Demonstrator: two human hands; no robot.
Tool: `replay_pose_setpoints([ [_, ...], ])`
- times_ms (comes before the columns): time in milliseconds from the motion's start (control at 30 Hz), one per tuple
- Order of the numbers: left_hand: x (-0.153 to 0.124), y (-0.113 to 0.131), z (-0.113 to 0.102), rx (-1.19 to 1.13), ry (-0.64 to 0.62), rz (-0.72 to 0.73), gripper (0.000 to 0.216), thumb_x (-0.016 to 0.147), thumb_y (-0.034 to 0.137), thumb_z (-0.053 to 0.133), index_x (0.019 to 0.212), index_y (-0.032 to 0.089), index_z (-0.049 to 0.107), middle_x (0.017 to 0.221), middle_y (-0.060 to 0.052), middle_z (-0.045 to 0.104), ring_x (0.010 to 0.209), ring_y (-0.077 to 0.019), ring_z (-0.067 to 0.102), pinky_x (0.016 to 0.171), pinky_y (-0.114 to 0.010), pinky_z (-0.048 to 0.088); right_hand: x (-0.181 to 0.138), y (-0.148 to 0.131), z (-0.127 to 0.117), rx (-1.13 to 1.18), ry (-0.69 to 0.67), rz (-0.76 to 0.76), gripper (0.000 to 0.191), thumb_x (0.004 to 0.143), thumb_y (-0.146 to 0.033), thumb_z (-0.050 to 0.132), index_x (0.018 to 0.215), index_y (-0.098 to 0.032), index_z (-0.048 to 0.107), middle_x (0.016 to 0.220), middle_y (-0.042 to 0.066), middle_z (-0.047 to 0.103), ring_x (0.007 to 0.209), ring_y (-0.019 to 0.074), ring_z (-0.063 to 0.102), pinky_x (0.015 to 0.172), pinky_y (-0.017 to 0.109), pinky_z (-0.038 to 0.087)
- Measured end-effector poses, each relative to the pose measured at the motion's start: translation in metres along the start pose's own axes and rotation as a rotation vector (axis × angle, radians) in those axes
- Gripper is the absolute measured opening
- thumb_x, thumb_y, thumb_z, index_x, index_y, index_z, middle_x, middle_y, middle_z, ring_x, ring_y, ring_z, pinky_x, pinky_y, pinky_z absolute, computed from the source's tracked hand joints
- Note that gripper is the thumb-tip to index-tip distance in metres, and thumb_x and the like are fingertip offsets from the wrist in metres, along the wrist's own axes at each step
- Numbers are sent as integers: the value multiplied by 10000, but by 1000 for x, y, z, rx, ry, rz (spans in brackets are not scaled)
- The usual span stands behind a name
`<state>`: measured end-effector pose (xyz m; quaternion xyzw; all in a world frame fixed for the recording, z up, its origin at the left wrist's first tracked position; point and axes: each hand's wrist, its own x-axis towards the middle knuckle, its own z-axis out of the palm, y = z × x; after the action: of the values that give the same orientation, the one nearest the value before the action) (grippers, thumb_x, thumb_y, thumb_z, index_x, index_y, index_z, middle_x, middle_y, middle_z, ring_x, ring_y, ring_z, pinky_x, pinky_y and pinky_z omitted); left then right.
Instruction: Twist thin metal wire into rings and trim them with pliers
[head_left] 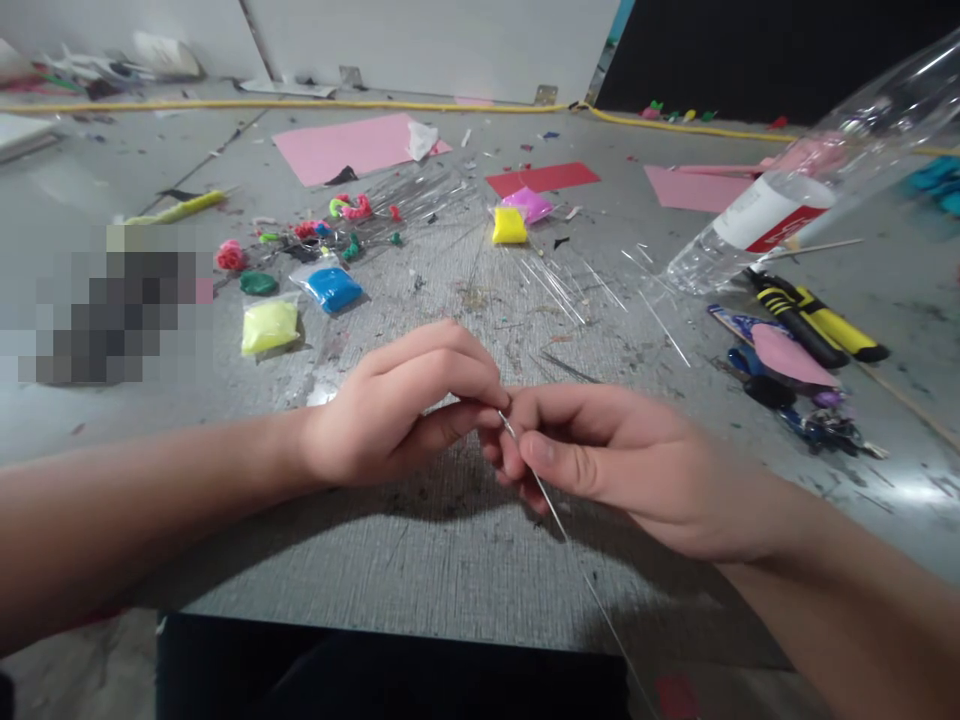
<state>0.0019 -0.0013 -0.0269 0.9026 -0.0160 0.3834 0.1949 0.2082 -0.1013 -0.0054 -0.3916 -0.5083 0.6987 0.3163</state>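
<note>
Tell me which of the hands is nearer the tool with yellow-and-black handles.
Right. The right hand is to the left of the tool and closer to the camera; the left hand is farther left, beyond the right hand.

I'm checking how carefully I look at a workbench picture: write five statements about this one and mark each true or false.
1. The left hand and right hand are both at one thin wire. True.
2. The right hand lies flat and open. False: it pinches the wire between thumb and fingers.
3. The red sheet lies farther from the hands than the blue packet. True.
4. The blue packet is in the picture's right half. False: it is in the left half; the clear bottle is in the right.
5. The bright yellow packet is next to the purple packet. True.
</note>
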Motion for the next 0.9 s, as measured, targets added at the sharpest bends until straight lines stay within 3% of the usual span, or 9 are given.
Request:
replay_pose_setpoints([
  [133,-1,-1,0,-3,17,22,84,960,120,621,1035,158,625,885,-83,680,827,-169,672,694,-286,578,-1,1,0,16,-15,-27,337,954,-501,667,863,-179,627,861,10,584,711,113,507,625,265,386],
  [333,1,0,-4,40,15,76,109,951,104,609,1044,161,618,869,-81,679,804,-171,662,681,-297,577,1,3,1,125,-49,-70,247,1025,-340,572,852,-175,636,889,20,614,733,108,511,652,258,400],
  [500,2,-1,-9,103,23,129,78,985,165,574,981,202,642,861,-54,695,787,-167,684,700,-319,585,1,-1,2,181,-61,-52,117,975,-191,599,906,-166,689,840,13,625,732,102,514,633,241,383],
  [700,2,-2,-11,124,29,175,84,1011,207,549,1010,212,633,875,-41,698,793,-174,693,682,-328,588,-2,-3,1,114,-16,-54,66,949,-216,670,897,-178,686,853,7,622,774,103,524,675,237,394],
  [900,1,-2,-12,126,32,190,64,1007,224,571,1014,199,630,871,-44,703,795,-167,685,704,-321,589,-3,-1,2,11,25,-81,142,941,-324,714,910,-193,670,822,-8,581,729,104,484,633,235,380],
])
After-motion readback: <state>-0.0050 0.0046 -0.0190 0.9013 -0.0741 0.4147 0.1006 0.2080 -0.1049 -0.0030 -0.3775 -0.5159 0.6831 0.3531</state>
